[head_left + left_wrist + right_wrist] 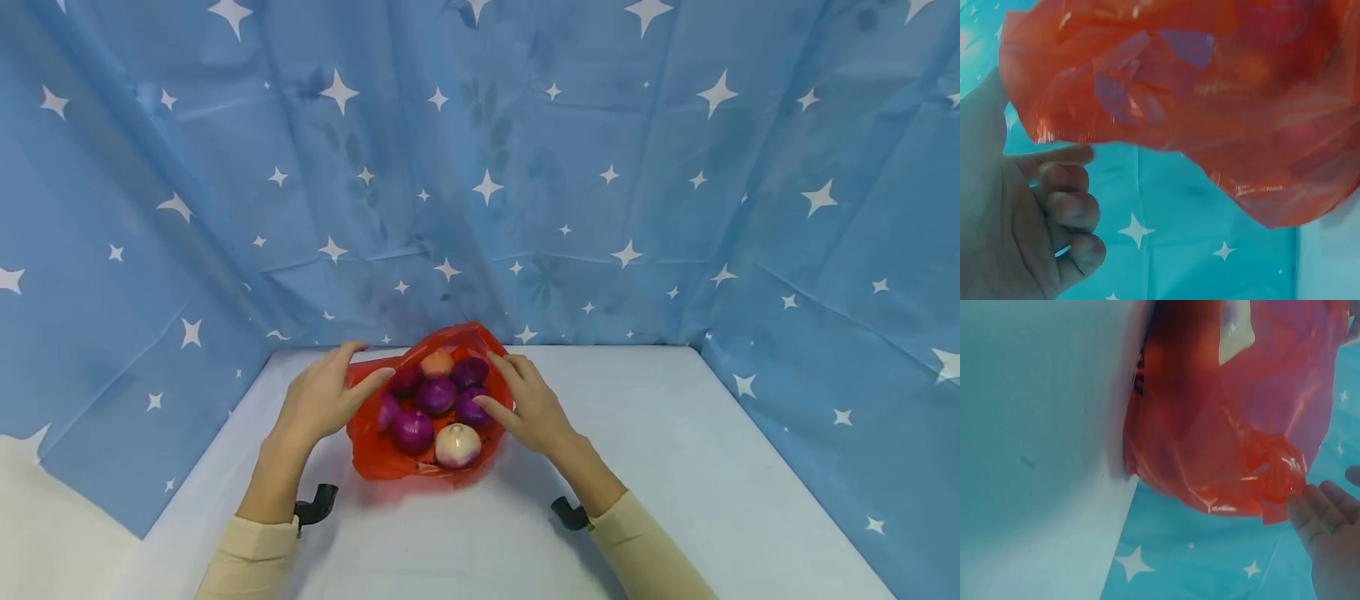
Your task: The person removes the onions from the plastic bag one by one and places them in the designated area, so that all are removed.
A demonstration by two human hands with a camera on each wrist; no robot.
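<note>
Red plastic bag (367,452) with mouth gaping, straddled from both sides

Set down near the far edge of the white table (675,467), in front of blue starred cloth (570,208). Loaded with purple onions (412,432), plus a pale onion (457,445) at the near side and an orange-toned round item (437,362) at the back.

At one rim, the left hand (318,402): thumb and forefinger well apart with red film showing in the gap, other fingers loosely bent in the left wrist view, no pinch visible. At the opposite rim, the right hand (536,408): thumb and fingers spread over the mouth, pinching nothing. In the blurred right wrist view, fingertips either touching the crumpled film or just beside it; cannot tell which.

Most likely at the step of shaping or spreading the bag's mouth, judging by the wide rim and the hands at both sides. Not yet at the gathering or lifting of anything.

Called for next, by the same judgement: a light pinch of film on each side, then an even draw outward or upward. Worth minding: slack, thin plastic, apt to fold inward over the pale onion, and round contents, liable to roll toward a dipped side
</note>
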